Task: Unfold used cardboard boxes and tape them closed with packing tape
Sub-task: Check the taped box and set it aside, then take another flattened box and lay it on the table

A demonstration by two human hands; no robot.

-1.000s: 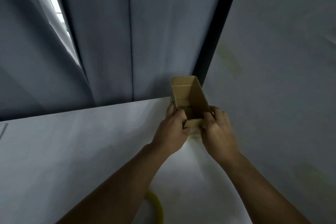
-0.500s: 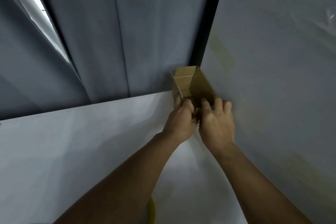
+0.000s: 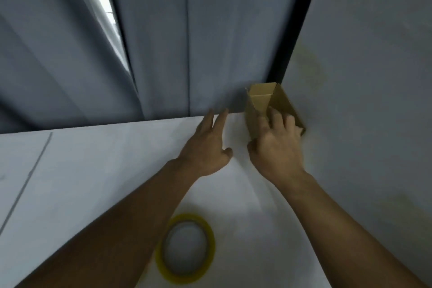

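A small open cardboard box (image 3: 278, 98) was seen right of centre, stood on the white tabletop (image 3: 93, 170) against the wall (image 3: 362, 77). Its near end was grasped by the right hand (image 3: 275, 147). The left hand (image 3: 205, 149) was held released, fingers straight, just left of the box. A yellow tape roll (image 3: 184, 278) lay at lower centre.

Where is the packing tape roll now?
In the head view the tape roll lies flat on the white table, bottom centre, nearer the person than the left hand, the right hand and the cardboard box.
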